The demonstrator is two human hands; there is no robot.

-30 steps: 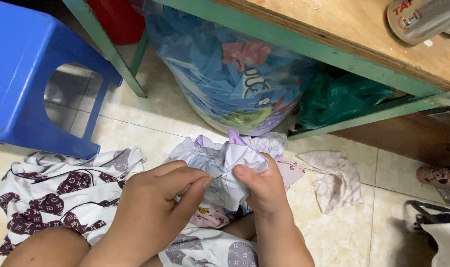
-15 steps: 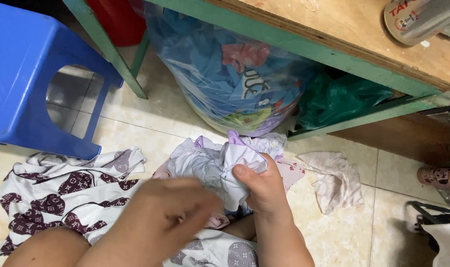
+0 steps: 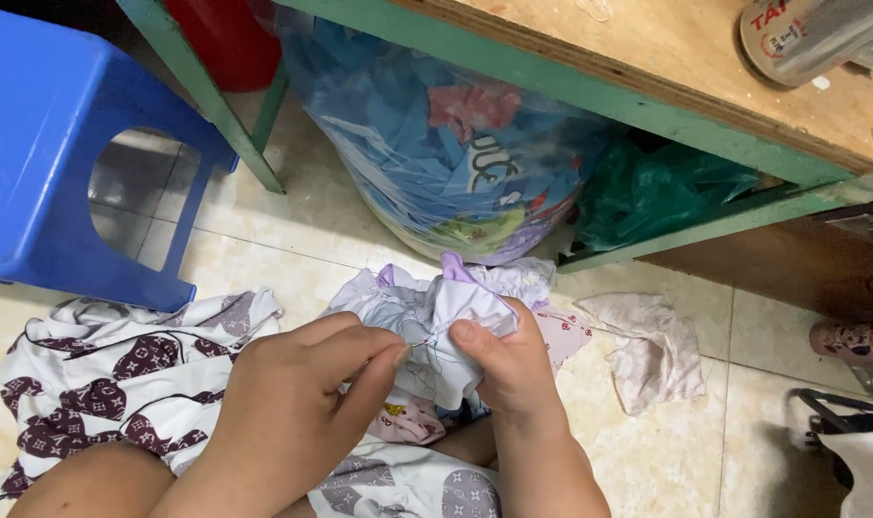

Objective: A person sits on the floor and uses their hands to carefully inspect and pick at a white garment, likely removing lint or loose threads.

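A crumpled white and lilac cloth (image 3: pixel 427 312) is bunched just above my lap. My right hand (image 3: pixel 513 369) grips its right side, thumb pressed on top. My left hand (image 3: pixel 302 403) pinches the cloth's lower edge with thumb and fingertips, right beside the right thumb. A thin thread or needle seems to run between the two hands, too fine to be sure. A white fabric with a dark maroon print (image 3: pixel 120 369) lies across my lap and spreads over the floor to the left.
A blue plastic stool (image 3: pixel 43 144) stands at the left. A clear bag stuffed with coloured cloth scraps (image 3: pixel 455 144) and a green bag (image 3: pixel 657 187) sit under a green-framed wooden table (image 3: pixel 647 67). A pale rag (image 3: pixel 652 350) lies on the tiled floor.
My left hand dipped down away from the cloth half a second ago, then came back up and now pinches the cloth again. My right hand kept its hold.
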